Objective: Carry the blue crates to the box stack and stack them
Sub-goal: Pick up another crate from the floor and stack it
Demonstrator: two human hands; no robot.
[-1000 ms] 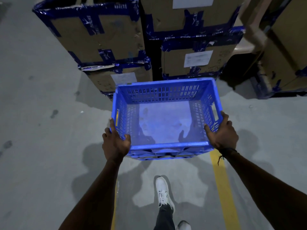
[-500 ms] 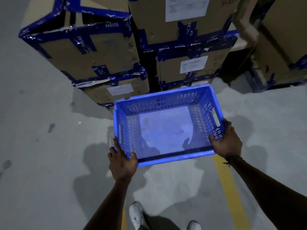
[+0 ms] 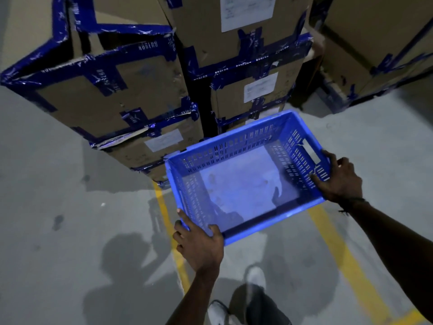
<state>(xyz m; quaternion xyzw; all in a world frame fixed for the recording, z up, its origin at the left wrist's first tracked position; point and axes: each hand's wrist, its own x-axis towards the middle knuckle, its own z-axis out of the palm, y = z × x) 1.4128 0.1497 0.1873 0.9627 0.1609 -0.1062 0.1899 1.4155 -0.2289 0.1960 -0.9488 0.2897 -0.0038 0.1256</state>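
An empty blue crate (image 3: 236,158) with slotted walls hangs low above the floor, tilted and turned slightly. My left hand (image 3: 199,245) grips its near left corner, thumb inside the rim. My right hand (image 3: 339,181) grips the right end wall just below the handle slot. The crate's far edge is close to the foot of the box stack (image 3: 131,95), tall cardboard cartons bound with blue tape; whether they touch I cannot tell.
More taped cartons (image 3: 255,73) rise behind the crate and another stack (image 3: 375,38) stands at the far right. Yellow lines (image 3: 346,256) mark the grey concrete floor. My white shoes (image 3: 255,275) are below the crate. Open floor spreads to the left.
The crate has gone down and forward toward the foot of the cartons and has turned slightly. Both hands kept their grip. The cartons look nearer and larger.
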